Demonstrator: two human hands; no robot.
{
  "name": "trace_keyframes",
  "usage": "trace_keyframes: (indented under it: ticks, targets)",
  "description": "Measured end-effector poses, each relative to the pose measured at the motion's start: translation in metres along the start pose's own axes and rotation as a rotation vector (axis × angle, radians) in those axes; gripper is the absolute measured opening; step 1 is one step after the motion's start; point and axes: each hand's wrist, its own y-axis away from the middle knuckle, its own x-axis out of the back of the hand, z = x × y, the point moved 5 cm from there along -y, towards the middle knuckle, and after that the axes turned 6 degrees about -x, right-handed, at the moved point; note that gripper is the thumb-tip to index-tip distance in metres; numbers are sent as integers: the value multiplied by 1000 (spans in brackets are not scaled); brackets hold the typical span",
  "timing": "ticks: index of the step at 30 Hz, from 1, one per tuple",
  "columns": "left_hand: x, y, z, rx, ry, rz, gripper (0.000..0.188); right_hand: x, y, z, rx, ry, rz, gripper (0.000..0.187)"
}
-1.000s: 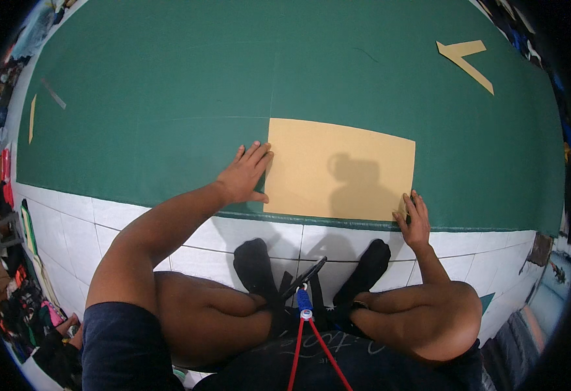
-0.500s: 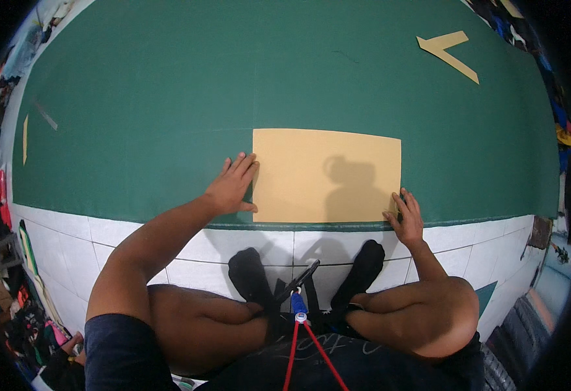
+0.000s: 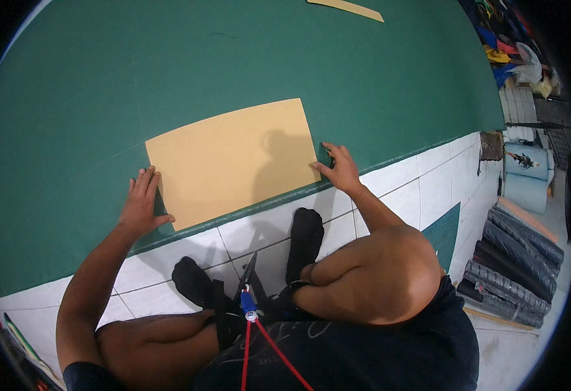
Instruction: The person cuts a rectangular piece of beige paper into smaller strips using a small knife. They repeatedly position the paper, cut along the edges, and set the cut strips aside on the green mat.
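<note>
A tan rectangular sheet (image 3: 226, 156), stiff like card, lies flat on the green material (image 3: 90, 85), close to its near edge. My left hand (image 3: 142, 203) rests at the sheet's left edge, fingers stretched out and thumb at the near left corner. At the right edge is my right hand (image 3: 343, 168), its thumb touching the sheet and its fingers on the green material, spread apart from the thumb. Nothing that I can make out is held in either hand. A shadow falls across the right part of the sheet.
A tan strip (image 3: 350, 9) lies at the far edge of view. White floor tiles (image 3: 390, 189) run along the green material's near side. Wrapped dark rolls (image 3: 513, 260) are stacked at the right. A dark pointed tool (image 3: 249, 268) hangs from a red cord (image 3: 275, 348) before me.
The view has turned toward the right, so the sheet appears tilted and farther left. More of the rolls shows. My right hand has moved farther up the sheet's right edge.
</note>
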Motion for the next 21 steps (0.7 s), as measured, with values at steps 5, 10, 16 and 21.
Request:
trace_keyframes:
  ticks: [5, 10, 16, 21]
  targets:
    - [10, 8, 2, -6, -37, 8, 124, -1, 1, -8, 35, 25, -18, 70]
    - [14, 6, 5, -3, -46, -5, 123, -4, 1, 0, 96, 10, -11, 69]
    - [14, 7, 5, 13, -69, -34, 123, -10, -1, 2, 172, 80, 2, 66]
    - [8, 7, 1, 2, -70, -49, 121, -10, 0, -2, 132, 102, -1, 65]
